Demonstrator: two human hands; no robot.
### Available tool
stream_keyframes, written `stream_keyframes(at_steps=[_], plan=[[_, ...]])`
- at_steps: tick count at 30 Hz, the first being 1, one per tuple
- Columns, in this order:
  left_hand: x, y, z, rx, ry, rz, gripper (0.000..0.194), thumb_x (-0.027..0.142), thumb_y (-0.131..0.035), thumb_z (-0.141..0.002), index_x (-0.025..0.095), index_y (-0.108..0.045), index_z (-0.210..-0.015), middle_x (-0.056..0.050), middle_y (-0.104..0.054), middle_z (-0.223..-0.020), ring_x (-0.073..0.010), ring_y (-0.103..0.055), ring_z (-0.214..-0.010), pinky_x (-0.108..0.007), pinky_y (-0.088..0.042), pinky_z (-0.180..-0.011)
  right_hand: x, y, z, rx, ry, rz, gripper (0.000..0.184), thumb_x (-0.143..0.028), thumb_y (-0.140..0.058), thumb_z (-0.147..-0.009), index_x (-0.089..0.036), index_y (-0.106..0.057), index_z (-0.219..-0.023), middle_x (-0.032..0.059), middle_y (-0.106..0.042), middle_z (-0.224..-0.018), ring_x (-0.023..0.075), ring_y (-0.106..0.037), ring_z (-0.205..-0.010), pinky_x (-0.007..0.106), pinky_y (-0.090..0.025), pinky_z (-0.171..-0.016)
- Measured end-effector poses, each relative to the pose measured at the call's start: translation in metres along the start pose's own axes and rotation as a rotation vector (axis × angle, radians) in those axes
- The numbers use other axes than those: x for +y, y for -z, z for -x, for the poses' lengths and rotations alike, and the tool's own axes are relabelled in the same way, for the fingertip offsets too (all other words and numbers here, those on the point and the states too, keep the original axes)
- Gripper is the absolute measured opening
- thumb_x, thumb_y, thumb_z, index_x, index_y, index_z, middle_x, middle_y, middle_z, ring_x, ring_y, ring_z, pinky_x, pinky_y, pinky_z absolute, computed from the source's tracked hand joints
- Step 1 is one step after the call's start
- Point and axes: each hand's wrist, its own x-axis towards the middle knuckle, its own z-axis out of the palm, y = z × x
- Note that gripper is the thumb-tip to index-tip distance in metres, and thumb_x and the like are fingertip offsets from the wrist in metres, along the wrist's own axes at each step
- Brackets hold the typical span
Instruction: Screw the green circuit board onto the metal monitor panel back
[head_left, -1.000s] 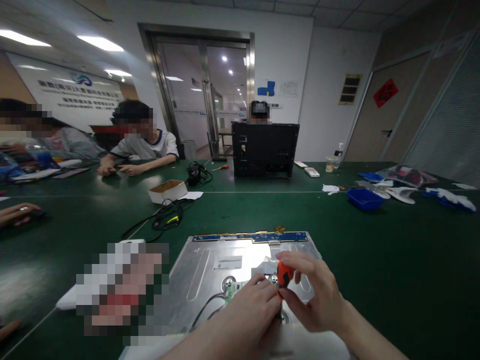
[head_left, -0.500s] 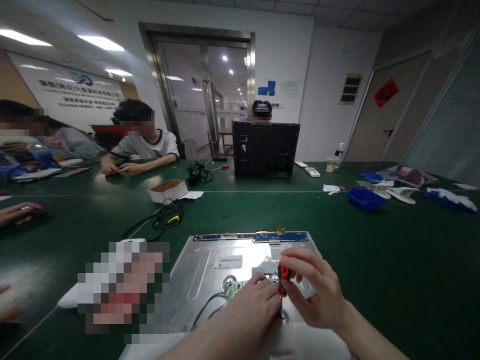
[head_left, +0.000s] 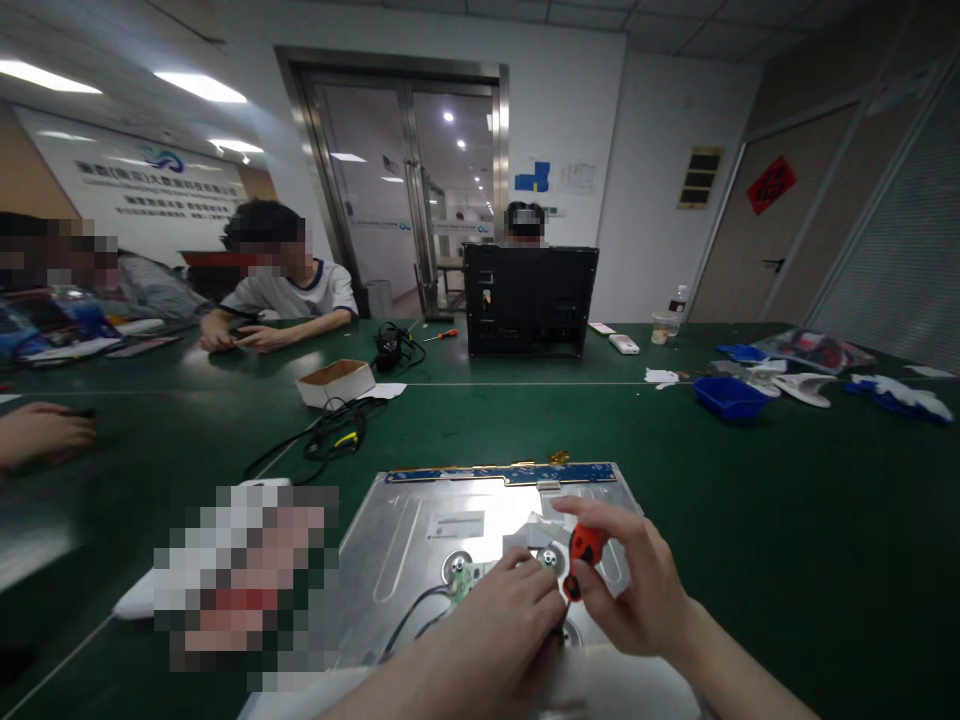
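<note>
Label (head_left: 456, 525) on metal panel (head_left: 416, 568), illegible

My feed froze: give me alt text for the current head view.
A person's right hand holds an orange-and-black screwdriver over a silver metal panel, the tip hidden behind the left hand, which partly covers a green circuit board. The panel lies on a green table, with a black monitor standing farther back.

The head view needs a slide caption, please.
Right hand holds orange-and-black screwdriver over metal panel, left hand alongside.
</note>
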Motion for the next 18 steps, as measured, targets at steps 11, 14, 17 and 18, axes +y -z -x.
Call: stream_keyframes(at_steps=[11, 14, 17, 18], plan=[[0.0006, -0.0016, -0.0006, 0.016, 0.005, -0.016, 0.017, 0.02, -0.059, -0.083, 0.02, -0.062, -0.099, -0.008, -0.066, -0.107, -0.0265, -0.059, -0.101, -0.044, -0.039, -0.101, -0.0001, 0.0007, -0.0031, 0.033, 0.028, 0.015, 0.036, -0.016, -0.049, -0.088, -0.022, -0.049, -0.124, 0.0079, -0.052, -0.098, 0.0184, -0.059, -0.074, 0.029, -0.054, -0.054], [0.0004, -0.002, 0.0002, 0.028, 0.006, -0.002, 0.015, 0.019, -0.057, -0.082, 0.02, -0.062, -0.096, -0.008, -0.066, -0.107, -0.0268, -0.059, -0.103, -0.045, -0.038, -0.102, 0.0012, -0.0025, 0.0008, 0.075, 0.018, 0.098, 0.032, -0.024, -0.057, -0.088, -0.024, -0.049, -0.119, 0.0052, -0.051, -0.094, 0.019, -0.055, -0.073, 0.03, -0.052, -0.054], [0.0, -0.0027, 0.0008, 0.042, -0.006, 0.013, 0.019, 0.018, -0.055, -0.082, 0.02, -0.062, -0.099, -0.008, -0.066, -0.108, -0.0268, -0.059, -0.103, -0.044, -0.038, -0.101, 0.0011, -0.0047, 0.0024, 0.103, 0.006, 0.136, 0.028, -0.023, -0.06, -0.088, -0.025, -0.051, -0.115, 0.0042, -0.051, -0.092, 0.0176, -0.054, -0.07, 0.029, -0.05, -0.053], [0.0001, -0.0028, 0.0009, 0.045, -0.004, 0.014, 0.02, 0.018, -0.054, -0.083, 0.02, -0.062, -0.102, -0.009, -0.066, -0.109, -0.0268, -0.059, -0.103, -0.044, -0.039, -0.1, 0.0006, -0.0048, 0.0021, 0.107, 0.003, 0.147, 0.026, -0.022, -0.059, -0.088, -0.024, -0.052, -0.114, 0.0044, -0.052, -0.092, 0.0176, -0.055, -0.07, 0.029, -0.051, -0.053]])
